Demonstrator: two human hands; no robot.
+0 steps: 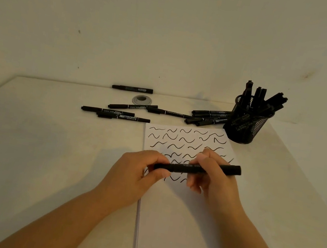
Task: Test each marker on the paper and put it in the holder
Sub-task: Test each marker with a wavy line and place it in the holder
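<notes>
both hands (136,173) grip marker (198,169) (loose markers (120,115) behind)

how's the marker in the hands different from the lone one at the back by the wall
The held marker is up off the table, gripped by the left hand and right hand over the paper; the lone marker lies flat and untouched. The held one sits close and slightly tilted; the lone one sits far and level. Both are black.

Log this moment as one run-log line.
stage: marker handling | left hand: gripping marker end | right hand: gripping barrel | paper: squiggles | holder: part filled | loose markers: on table
</notes>
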